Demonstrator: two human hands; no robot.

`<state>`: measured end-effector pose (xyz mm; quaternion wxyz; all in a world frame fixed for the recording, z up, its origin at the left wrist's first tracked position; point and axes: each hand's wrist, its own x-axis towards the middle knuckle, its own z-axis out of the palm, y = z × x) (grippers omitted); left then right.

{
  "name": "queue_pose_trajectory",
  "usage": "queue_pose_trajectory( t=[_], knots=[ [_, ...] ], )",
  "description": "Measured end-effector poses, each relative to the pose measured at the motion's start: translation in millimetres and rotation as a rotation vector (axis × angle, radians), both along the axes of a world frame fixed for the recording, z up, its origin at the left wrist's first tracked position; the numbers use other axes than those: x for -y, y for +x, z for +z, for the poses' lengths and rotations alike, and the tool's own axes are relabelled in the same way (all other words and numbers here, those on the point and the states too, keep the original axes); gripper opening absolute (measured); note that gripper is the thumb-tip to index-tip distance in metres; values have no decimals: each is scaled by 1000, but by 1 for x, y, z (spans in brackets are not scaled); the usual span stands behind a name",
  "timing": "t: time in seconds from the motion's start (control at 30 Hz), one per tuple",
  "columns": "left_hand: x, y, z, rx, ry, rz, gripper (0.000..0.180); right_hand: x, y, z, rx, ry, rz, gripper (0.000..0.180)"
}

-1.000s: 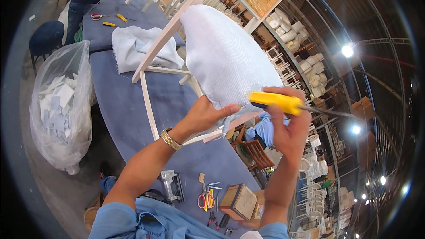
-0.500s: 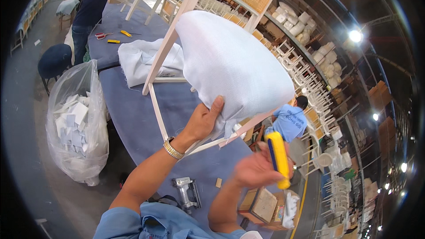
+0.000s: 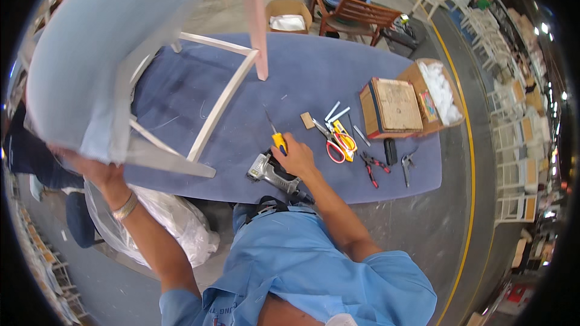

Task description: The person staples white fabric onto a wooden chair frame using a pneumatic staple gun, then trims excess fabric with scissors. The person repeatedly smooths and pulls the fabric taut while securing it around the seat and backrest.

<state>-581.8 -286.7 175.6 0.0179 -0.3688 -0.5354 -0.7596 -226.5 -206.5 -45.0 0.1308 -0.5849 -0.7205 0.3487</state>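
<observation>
The right hand (image 3: 294, 156) is closing on the screwdriver (image 3: 277, 137), shaft pointing far-left along the bench (image 3: 314, 78), while the left hand (image 3: 90, 169) is gripping the chair (image 3: 90, 66) at far left.

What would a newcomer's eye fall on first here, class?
The big upturned chair with its pale blue padded seat fills the upper left, gripped by the left hand. At centre, the right hand holds a yellow-handled screwdriver over the blue-covered table, beside a staple gun.
</observation>
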Motion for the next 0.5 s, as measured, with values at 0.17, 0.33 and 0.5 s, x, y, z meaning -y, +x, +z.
queue_pose_trajectory(
  t=[0.17, 0.33, 0.5],
  knots=[
    [20, 3, 0, 224, 65, -114, 70, 1, 60, -91, -26, 225, -139, 36],
    [32, 26, -8, 380, -13, 180, 73, -23, 135, -98, 384, 559, -256, 44],
    [29, 51, 9, 391, 127, -67, 79, -40, 169, -123, 643, 237, -131, 56]
  ],
)
